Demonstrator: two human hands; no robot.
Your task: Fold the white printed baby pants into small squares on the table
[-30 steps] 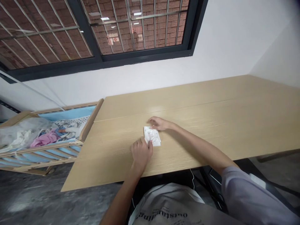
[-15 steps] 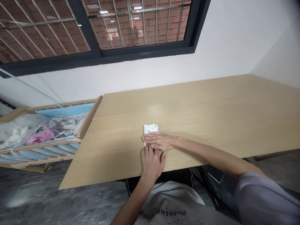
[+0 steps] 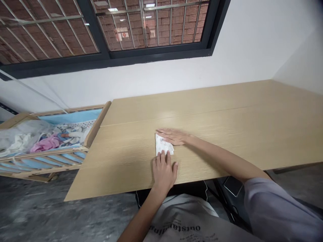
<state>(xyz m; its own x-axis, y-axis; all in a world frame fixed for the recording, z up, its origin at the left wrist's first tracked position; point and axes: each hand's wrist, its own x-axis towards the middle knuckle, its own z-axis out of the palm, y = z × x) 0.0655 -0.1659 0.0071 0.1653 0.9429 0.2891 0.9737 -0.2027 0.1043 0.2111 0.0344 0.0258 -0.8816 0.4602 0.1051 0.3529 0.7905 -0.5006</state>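
Observation:
A small white folded cloth (image 3: 163, 146) with faint printed marks lies flat on the wooden table. The fingertips of my left hand (image 3: 164, 171) rest on its near edge, fingers stretched out. Across its far edge lies my right hand (image 3: 174, 136), flat and slightly blurred, covering the upper part of the cloth. Neither hand grips anything. The exact kind of cloth item is too small to tell.
The light wooden table (image 3: 227, 124) runs along the white wall under a barred window (image 3: 151, 27). To the left stands a wooden crib (image 3: 96, 126) with a blue lining, holding heaped clothes, among them a pink garment (image 3: 46, 144).
My right hand has slid away from me over the cloth, from its middle to its far edge, uncovering its near part. My left hand has stayed nearly in place.

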